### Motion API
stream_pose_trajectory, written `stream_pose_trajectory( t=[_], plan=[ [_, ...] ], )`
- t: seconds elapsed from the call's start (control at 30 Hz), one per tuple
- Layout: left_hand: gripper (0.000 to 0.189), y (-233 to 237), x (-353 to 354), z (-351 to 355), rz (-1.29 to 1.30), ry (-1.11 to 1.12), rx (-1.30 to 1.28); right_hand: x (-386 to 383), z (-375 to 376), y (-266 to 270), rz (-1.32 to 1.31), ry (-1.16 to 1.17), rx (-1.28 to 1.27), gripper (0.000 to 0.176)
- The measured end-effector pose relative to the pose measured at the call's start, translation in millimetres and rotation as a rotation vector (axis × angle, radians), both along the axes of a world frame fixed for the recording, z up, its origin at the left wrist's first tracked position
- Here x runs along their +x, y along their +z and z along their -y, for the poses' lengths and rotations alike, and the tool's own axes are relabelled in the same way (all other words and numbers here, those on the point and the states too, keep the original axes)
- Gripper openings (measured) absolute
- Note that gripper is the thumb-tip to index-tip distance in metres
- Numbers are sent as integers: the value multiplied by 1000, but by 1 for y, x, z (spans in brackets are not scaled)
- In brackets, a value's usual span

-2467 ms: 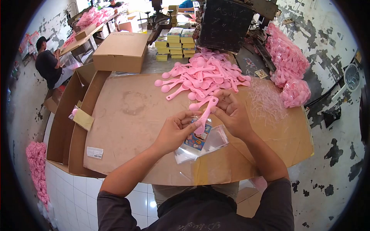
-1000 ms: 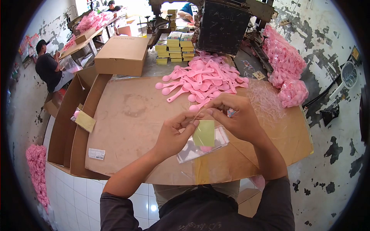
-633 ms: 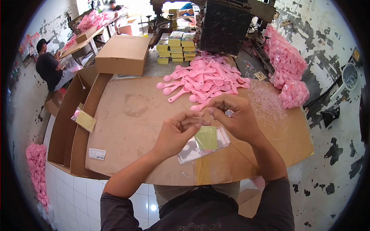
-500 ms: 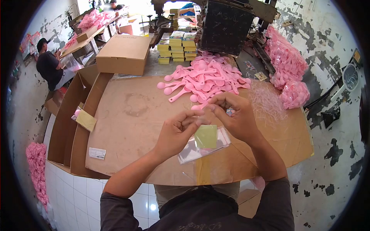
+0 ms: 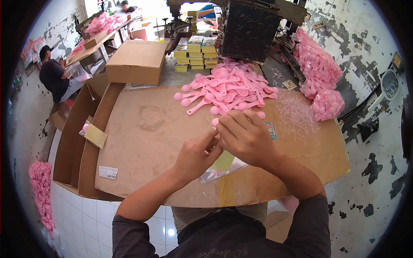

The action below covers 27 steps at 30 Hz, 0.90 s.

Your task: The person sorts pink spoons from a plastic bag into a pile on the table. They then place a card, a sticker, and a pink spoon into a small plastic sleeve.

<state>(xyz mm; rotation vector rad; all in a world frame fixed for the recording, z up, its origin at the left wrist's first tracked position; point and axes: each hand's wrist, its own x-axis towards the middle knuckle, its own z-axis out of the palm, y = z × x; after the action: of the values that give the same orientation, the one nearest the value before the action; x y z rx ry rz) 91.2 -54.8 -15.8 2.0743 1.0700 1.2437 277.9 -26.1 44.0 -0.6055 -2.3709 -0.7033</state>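
Note:
My left hand (image 5: 198,152) is closed, its thumb and fingers pinched at the top of a clear plastic bag with a yellow-green card (image 5: 223,162) in it. Close against it, my right hand (image 5: 247,137) is closed, with a pink measuring spoon (image 5: 215,122) showing at its fingertips; the hand covers most of this spoon. More clear plastic bags (image 5: 209,175) lie beneath the card, partly hidden by my hands. Just beyond my hands rises a pile of pink measuring spoons (image 5: 232,88). Beside my right hand lies a small printed card (image 5: 270,130).
An open cardboard box (image 5: 71,142) stands left, with a packed card and spoon (image 5: 95,135) on its edge. Behind are a closed carton (image 5: 137,62), stacked cards (image 5: 195,51) and a black machine (image 5: 249,32). Bagged pink spoons (image 5: 318,64) sit right. A person (image 5: 56,77) sits far left.
My right hand has come down and left over the card, meeting my left hand. A pink spoon now shows at its fingertips. The printed card beside it has come into view.

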Motion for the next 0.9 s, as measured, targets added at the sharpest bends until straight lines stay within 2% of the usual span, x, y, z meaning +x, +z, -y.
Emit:
stream_pose_trajectory(
  t=[0.13,0.23,0.33,0.43,0.67,0.77,0.87,0.9],
  plan=[
    [40,-2,4,2,33,-26,-39,9,-12,2,3,26,-86,18],
    [46,-6,6,0,30,-66,3,15,-15,9,-139,-20,-92,15],
    [46,-5,5,-1,80,-115,-118,36,-17,17,-260,-41,-137,19],
    [43,5,4,2,107,-142,-233,26,3,14,-201,86,-143,23],
    [41,1,5,7,6,-107,-127,16,7,-6,-33,-2,37,29],
    [42,-3,6,5,-38,-118,-76,14,7,-4,-100,-40,-132,23],
    [42,-4,6,2,71,-132,-81,35,-19,-4,-509,-13,-309,13],
    [41,-3,6,2,126,-132,-128,52,-26,3,-656,38,-570,8]
  ],
)
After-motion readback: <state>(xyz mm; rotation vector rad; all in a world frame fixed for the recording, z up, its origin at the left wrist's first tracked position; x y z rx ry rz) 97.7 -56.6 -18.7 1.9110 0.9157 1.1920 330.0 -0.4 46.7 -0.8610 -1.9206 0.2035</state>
